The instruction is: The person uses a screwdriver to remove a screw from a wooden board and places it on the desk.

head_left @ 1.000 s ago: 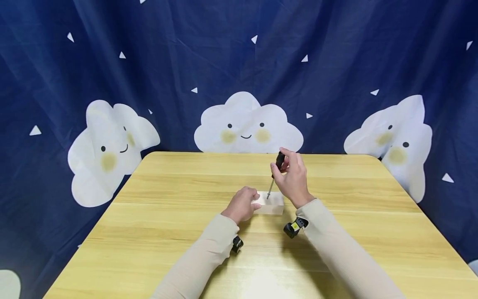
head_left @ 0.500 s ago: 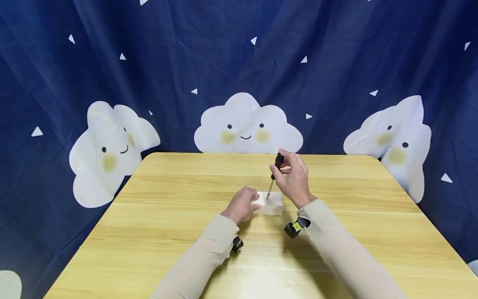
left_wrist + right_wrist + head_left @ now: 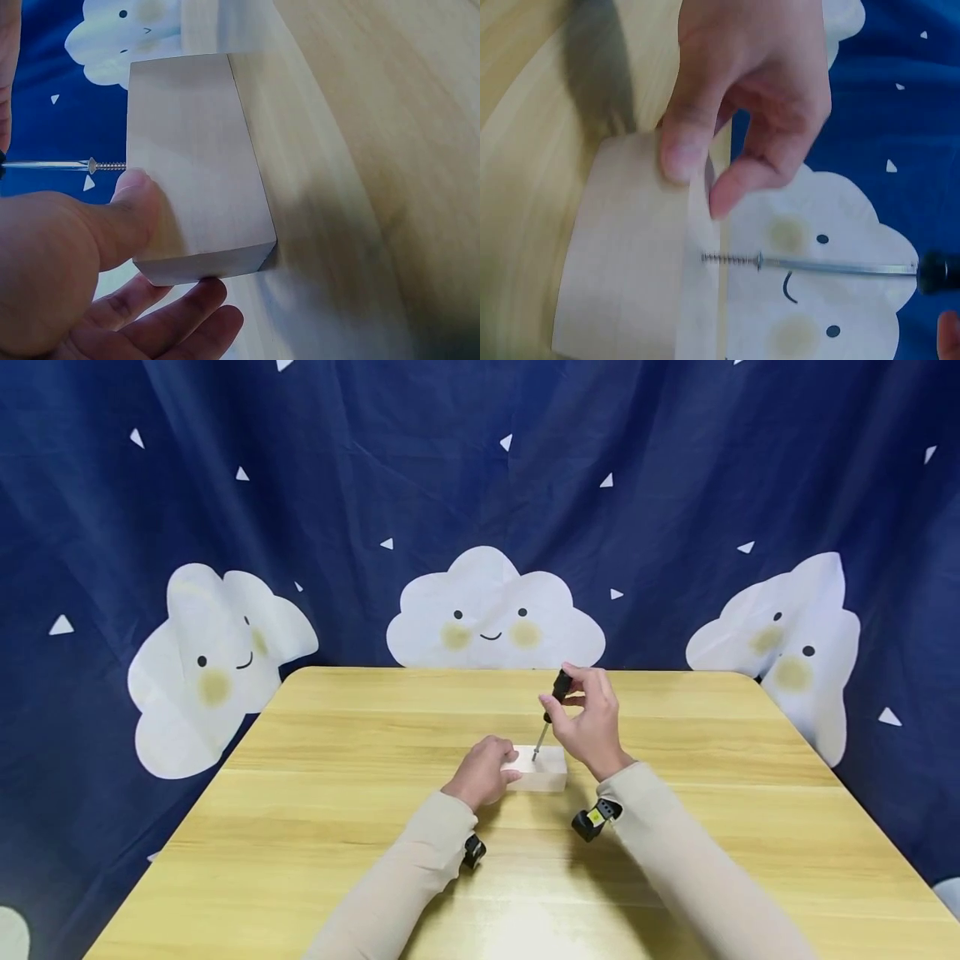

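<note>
A pale wooden block lies on the table, and my left hand grips its left end, thumb on the near face. Out of the block's top stands a screw, most of its thread showing above the wood. The screwdriver meets the screw head with its metal shaft, leaning a little to the right. Around its black handle, the thumb and fingers of my right hand pinch near the top. In the right wrist view only a fingertip of that hand shows at the edge.
The light wooden table spreads out on all sides of the block. Behind it hangs a dark blue curtain with white clouds. A small black camera is strapped at my right wrist, another camera at the left.
The right hand's fingers have shifted slightly around the screwdriver handle. Block, screw and left hand keep their places; the whole head view has drifted a little.
</note>
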A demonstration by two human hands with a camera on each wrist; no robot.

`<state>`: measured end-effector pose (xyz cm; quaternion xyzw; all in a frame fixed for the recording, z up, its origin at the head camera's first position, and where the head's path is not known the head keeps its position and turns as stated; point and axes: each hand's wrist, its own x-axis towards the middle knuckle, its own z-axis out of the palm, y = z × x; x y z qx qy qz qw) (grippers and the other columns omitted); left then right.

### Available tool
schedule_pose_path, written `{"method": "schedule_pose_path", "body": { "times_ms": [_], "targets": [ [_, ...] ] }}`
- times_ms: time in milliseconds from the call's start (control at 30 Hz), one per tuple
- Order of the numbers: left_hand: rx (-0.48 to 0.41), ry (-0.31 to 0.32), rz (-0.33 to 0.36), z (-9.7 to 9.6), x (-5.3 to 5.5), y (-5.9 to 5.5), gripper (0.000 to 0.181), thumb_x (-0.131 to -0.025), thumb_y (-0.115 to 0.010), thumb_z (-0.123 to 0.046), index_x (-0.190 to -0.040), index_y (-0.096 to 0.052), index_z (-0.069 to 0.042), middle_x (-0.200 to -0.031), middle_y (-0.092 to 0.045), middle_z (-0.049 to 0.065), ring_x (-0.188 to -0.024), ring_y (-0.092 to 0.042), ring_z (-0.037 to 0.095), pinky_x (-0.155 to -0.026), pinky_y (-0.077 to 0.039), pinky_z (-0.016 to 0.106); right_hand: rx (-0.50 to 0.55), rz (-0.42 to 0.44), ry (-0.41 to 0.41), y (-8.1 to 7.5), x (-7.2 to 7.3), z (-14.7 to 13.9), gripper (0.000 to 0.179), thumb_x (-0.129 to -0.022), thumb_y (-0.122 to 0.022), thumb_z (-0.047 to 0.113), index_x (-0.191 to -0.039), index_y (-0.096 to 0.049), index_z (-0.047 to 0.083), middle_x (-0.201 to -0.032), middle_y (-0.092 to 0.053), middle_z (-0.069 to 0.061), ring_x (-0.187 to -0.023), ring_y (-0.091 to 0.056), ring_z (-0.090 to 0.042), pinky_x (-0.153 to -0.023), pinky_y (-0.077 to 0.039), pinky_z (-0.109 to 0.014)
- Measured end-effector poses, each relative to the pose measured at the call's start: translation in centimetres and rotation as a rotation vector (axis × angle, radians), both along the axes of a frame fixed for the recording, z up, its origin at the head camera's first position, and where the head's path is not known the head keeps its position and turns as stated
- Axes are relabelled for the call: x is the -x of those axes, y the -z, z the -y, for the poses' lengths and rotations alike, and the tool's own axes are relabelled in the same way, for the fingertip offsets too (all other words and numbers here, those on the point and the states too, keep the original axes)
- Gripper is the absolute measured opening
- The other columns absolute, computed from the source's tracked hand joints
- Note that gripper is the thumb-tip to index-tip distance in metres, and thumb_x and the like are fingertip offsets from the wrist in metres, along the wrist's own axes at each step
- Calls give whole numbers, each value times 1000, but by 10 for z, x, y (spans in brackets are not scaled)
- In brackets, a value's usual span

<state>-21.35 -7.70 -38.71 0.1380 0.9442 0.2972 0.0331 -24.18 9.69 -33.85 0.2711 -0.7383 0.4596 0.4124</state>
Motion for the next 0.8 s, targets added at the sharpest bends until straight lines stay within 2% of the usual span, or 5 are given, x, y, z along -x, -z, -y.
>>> {"method": "schedule_pose_path", "body": {
  "times_ms": [100,267,433,667,800],
  "targets": [
    [-11,6,-6,1,1,-2,24,-86,-74,-16,-105,-66,-4,-110,-61,10,-106,-58,26,-97,-48,37,-20,-22,82,-4,-1,5,51,-72,-85,3,-113,-56,-8,-93,-51,-21,-72,-60,-29,-53,-58,-37],
    [-5,16,-18,1,1,-2,23,-85,-75,-16,-103,-66,-4,-109,-61,10,-105,-58,26,-96,-48,37,0,-38,164,-7,-2,8,45,-70,-84,-4,-108,-59,-7,-88,-53,-19,-67,-61,-28,-50,-57,-30],
    [0,32,-35,0,0,1,22,-85,-75,-15,-102,-67,-3,-109,-62,10,-106,-58,26,-96,-48,37,31,-1,124,-7,-4,10,41,-72,-81,-6,-108,-61,-7,-88,-55,-19,-68,-64,-28,-53,-57,-24],
    [-1,34,-37,0,-1,2,22,-85,-75,-15,-102,-67,-3,-109,-63,11,-105,-59,26,-96,-48,37,18,56,14,-7,-6,11,42,-78,-72,-13,-117,-57,-5,-93,-60,-21,-75,-67,-30,-61,-60,-34],
    [-2,26,-27,0,-1,1,23,-85,-74,-15,-104,-67,-4,-110,-62,11,-107,-58,26,-98,-48,37,13,63,-37,-8,-5,11,41,-82,-68,-13,-120,-54,-7,-92,-61,-22,-79,-69,-32,-65,-60,-34]
  ]
}}
